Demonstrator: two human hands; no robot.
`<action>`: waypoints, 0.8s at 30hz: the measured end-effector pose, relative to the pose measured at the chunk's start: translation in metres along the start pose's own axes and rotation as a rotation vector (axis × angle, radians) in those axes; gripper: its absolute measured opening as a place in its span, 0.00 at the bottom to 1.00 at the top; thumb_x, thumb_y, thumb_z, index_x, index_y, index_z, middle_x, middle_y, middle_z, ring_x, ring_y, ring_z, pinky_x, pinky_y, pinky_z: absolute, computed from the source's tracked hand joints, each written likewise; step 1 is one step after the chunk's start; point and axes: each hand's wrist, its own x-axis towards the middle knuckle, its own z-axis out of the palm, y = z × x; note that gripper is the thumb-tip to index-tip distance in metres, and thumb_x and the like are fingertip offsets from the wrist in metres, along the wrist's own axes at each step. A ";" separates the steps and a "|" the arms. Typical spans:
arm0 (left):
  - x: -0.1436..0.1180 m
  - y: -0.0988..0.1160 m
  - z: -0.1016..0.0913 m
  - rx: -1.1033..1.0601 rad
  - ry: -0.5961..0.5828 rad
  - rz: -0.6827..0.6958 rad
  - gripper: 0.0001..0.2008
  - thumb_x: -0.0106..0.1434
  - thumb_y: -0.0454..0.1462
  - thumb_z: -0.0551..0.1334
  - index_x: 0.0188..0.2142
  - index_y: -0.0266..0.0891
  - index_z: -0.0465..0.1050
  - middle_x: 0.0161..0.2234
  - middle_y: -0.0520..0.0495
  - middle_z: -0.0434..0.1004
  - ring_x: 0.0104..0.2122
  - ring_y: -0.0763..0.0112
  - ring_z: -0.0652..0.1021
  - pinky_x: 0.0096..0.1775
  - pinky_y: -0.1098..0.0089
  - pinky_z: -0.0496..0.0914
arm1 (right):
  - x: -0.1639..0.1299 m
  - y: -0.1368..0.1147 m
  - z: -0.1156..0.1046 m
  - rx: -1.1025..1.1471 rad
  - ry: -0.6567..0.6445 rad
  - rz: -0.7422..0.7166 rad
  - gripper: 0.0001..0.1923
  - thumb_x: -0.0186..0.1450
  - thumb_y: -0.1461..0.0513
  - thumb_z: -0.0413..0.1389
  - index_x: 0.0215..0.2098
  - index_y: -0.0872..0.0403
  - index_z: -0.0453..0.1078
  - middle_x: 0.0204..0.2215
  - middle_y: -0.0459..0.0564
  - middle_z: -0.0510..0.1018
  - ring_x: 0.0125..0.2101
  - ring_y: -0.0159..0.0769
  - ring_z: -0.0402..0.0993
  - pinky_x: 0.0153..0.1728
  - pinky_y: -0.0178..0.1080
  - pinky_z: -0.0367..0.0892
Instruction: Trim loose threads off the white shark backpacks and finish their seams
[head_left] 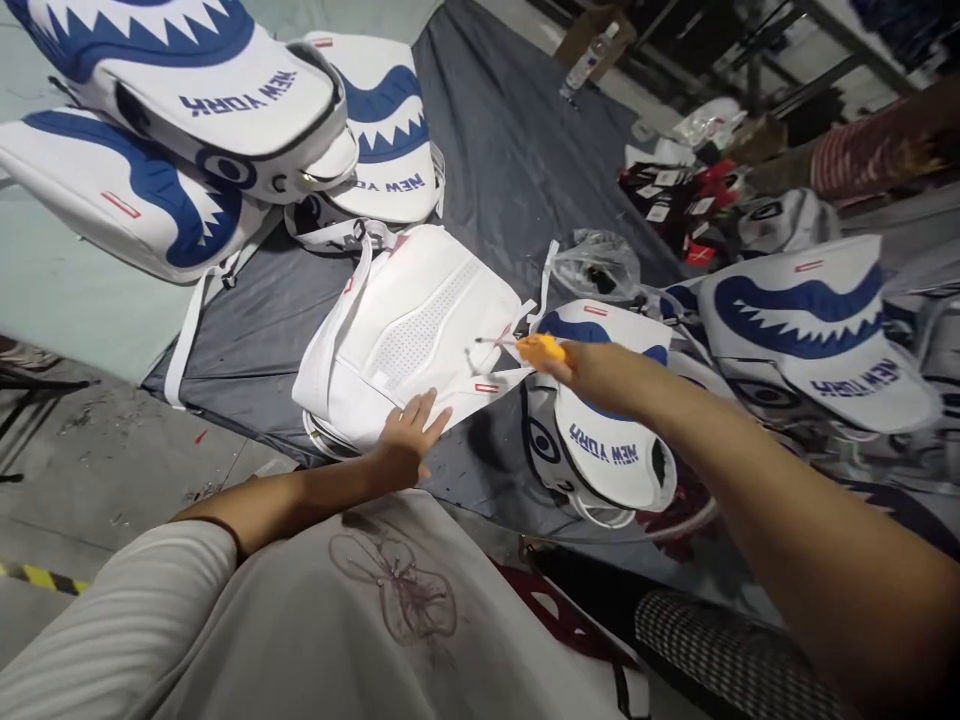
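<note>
White backpack: perforated panel up
My left hand: spread open on it, gripping nothing
My right hand: closed round orange tool
Clear bag: dark item inside

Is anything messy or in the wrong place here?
A little, yes. A tiny red scrap lies on the floor beyond the table's edge, so it looks like dropped litter. The white bag under the left hand looks normal, just back side up. I can't see any spill.
</note>
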 end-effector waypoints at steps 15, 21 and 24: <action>0.014 -0.024 -0.013 -0.137 0.233 -0.486 0.24 0.73 0.40 0.46 0.66 0.41 0.61 0.56 0.34 0.71 0.52 0.55 0.76 0.51 0.55 0.73 | -0.027 0.023 0.038 0.126 0.085 0.005 0.29 0.74 0.47 0.41 0.55 0.62 0.67 0.37 0.61 0.79 0.35 0.44 0.76 0.35 0.40 0.62; 0.023 0.004 0.017 0.202 0.234 -0.356 0.30 0.67 0.34 0.55 0.68 0.49 0.59 0.69 0.36 0.49 0.64 0.39 0.56 0.61 0.37 0.54 | -0.030 0.015 0.044 -0.044 0.037 -0.092 0.24 0.75 0.50 0.43 0.54 0.60 0.67 0.44 0.65 0.78 0.45 0.52 0.75 0.38 0.42 0.61; 0.026 -0.001 0.008 0.031 0.237 -0.336 0.28 0.67 0.39 0.59 0.66 0.48 0.62 0.66 0.39 0.55 0.64 0.47 0.58 0.65 0.46 0.54 | -0.056 0.020 0.076 -0.075 0.071 0.005 0.24 0.75 0.50 0.42 0.56 0.58 0.65 0.39 0.62 0.79 0.38 0.50 0.77 0.32 0.40 0.60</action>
